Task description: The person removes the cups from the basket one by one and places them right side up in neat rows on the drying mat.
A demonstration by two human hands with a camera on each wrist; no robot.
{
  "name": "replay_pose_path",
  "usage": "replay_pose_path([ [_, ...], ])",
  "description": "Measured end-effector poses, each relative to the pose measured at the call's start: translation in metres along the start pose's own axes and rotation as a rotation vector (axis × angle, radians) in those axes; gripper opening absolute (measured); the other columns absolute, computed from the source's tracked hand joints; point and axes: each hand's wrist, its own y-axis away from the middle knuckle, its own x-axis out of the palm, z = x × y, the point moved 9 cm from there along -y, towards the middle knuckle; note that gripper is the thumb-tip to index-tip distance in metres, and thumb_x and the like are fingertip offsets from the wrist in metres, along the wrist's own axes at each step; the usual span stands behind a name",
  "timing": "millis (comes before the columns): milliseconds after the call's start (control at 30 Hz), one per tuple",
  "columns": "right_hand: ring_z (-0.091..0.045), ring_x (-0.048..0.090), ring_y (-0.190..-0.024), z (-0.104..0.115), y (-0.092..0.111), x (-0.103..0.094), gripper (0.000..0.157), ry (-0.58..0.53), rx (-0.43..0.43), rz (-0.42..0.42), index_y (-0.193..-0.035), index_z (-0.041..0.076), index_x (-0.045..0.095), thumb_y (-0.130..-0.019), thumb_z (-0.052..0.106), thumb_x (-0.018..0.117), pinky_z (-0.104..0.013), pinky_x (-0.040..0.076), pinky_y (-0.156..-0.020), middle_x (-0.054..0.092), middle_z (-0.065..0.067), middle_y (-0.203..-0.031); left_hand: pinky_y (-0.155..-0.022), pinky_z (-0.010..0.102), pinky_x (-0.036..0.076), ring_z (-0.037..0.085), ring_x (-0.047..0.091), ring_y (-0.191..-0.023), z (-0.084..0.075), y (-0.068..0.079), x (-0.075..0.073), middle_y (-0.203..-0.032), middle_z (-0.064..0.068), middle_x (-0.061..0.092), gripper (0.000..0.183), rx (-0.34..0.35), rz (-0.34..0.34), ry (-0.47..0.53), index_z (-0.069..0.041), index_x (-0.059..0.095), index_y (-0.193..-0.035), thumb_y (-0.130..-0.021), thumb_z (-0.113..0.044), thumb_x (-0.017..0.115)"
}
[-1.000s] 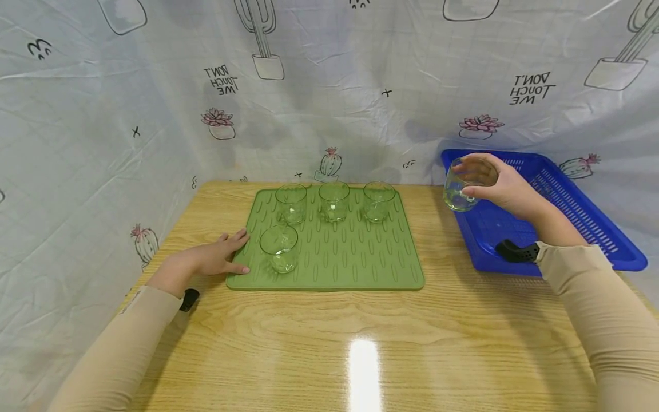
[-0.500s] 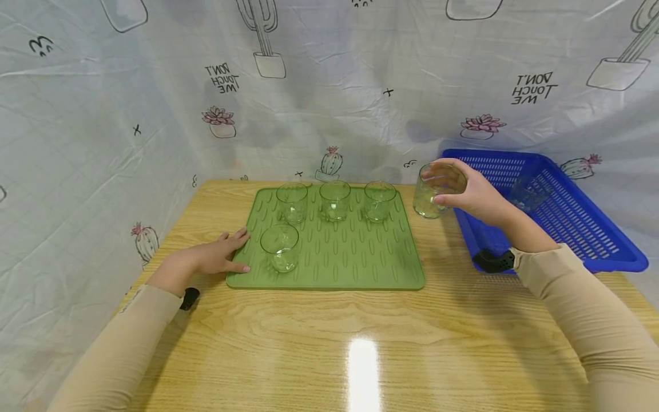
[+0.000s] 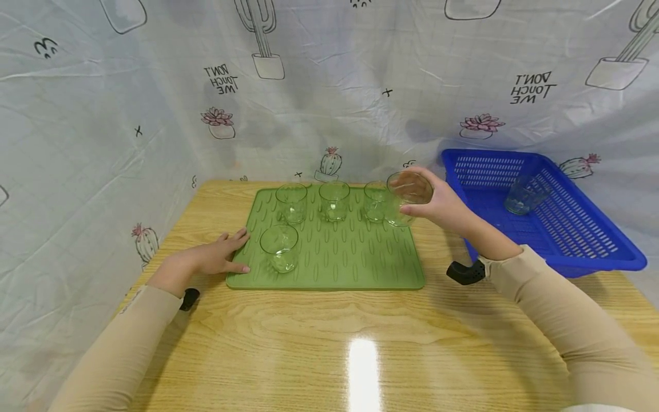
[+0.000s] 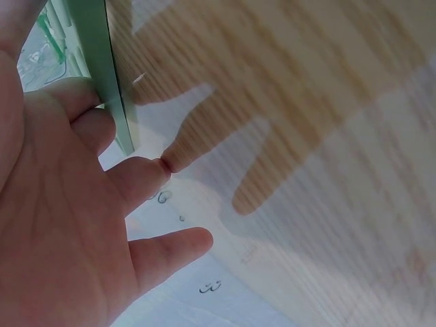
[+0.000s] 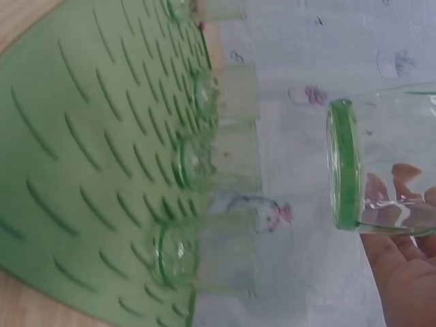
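Note:
My right hand (image 3: pixel 437 203) grips a clear drinking glass (image 3: pixel 401 213) by its side, over the right back corner of a green ribbed mat (image 3: pixel 360 257). In the right wrist view the held glass (image 5: pixel 388 163) shows its thick base, raised off the mat. Three similar glasses stand upright along the mat's back edge: a left one (image 3: pixel 292 205), a middle one (image 3: pixel 334 203) and a right one (image 3: pixel 374 203), partly overlapped by the held glass. Another glass (image 3: pixel 280 249) stands at front left. My left hand (image 3: pixel 218 256) rests with spread fingers at the mat's left edge.
A blue slotted plastic basket (image 3: pixel 592 229) stands at the right of the wooden table (image 3: pixel 288 337), with a glass (image 3: pixel 526 195) lying tilted inside. A printed white curtain (image 3: pixel 360 103) hangs close behind the mat and basket.
My right hand has carried the glass leftward from over the basket to the mat's right back corner. The left hand and the glasses standing on the mat have stayed put.

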Motion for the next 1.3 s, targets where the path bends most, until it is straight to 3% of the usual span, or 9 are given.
replay_pose_path([
  [233,-0.027,0.056,-0.127,-0.011,-0.008,0.022,0.064,0.008,0.041,0.022,-0.147,-0.001,0.042,-0.092,-0.008,0.071,-0.029,0.05,-0.098,0.055,-0.023,-0.142,-0.111,0.078,0.012,0.058,-0.011,-0.147,0.001,-0.001,-0.001,-0.167,0.027,-0.006,0.1,-0.003,0.003,-0.011,0.007,0.01,-0.162,-0.099,-0.045,0.067],
  [533,-0.041,0.055,-0.128,-0.017,-0.017,0.055,0.07,-0.078,0.022,0.074,-0.148,-0.008,0.038,-0.087,-0.013,0.072,-0.053,0.049,-0.104,0.053,-0.029,-0.142,-0.11,0.079,0.011,0.059,-0.012,-0.146,0.002,-0.002,0.001,-0.167,0.028,-0.008,0.1,0.004,0.015,-0.004,0.007,0.009,-0.162,-0.1,-0.045,0.067],
  [1067,-0.042,0.056,-0.127,-0.034,-0.026,0.107,0.075,-0.081,0.023,0.2,-0.148,-0.008,0.038,-0.085,-0.009,0.078,-0.039,0.044,-0.111,0.053,-0.03,-0.142,-0.11,0.079,0.01,0.059,-0.011,-0.146,-0.001,-0.001,-0.001,-0.167,0.028,-0.007,0.1,-0.001,0.019,-0.018,0.007,0.01,-0.162,-0.099,-0.045,0.067],
  [1300,-0.039,0.056,-0.128,-0.044,-0.025,0.124,0.078,-0.071,0.041,0.246,-0.149,-0.008,0.038,-0.084,-0.004,0.081,-0.04,0.042,-0.113,0.052,-0.03,-0.143,-0.111,0.078,0.01,0.059,-0.011,-0.147,0.0,-0.001,0.0,-0.167,0.028,-0.007,0.1,-0.004,0.014,-0.021,0.007,0.009,-0.162,-0.099,-0.046,0.066],
])
